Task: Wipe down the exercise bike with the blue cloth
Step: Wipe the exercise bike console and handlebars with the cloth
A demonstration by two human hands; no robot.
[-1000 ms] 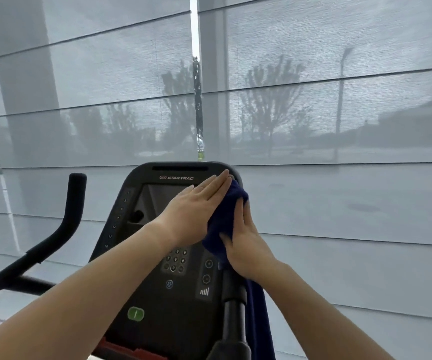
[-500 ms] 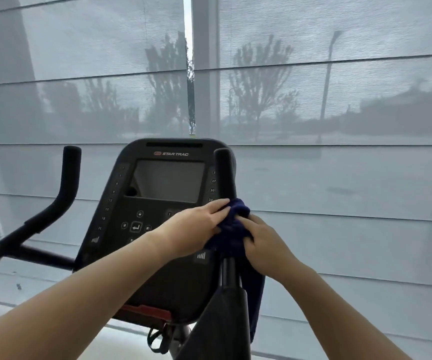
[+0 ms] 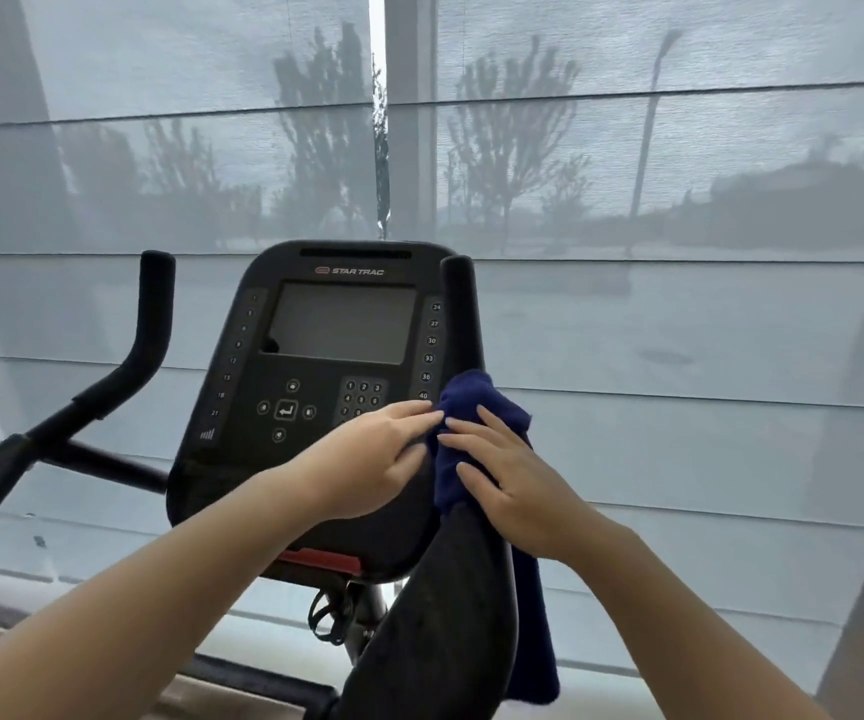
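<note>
Blue cloth [image 3: 476,407] bunched round right handlebar upright [image 3: 463,314] of Star Trac exercise bike, tail hanging down beside the padded grip [image 3: 450,615]. Left hand [image 3: 373,459] and right hand [image 3: 510,480] both pressed onto it, fingers curled, gripping the fabric. Console [image 3: 336,330] just left, screen dark. Left handlebar [image 3: 152,314] bare. Behind, grey sheer roller blinds [image 3: 679,148] over windows, trees and lamppost showing through.

the blue cloth [image 3: 476,407] hides the middle of the right handlebar [image 3: 460,304]. its hanging tail runs behind the padded arm toward 5 o'clock. the left hand [image 3: 367,459] covers the console [image 3: 336,324] keypad's lower rows (small labels unreadable). both forearms leave the bottom edge.
</note>
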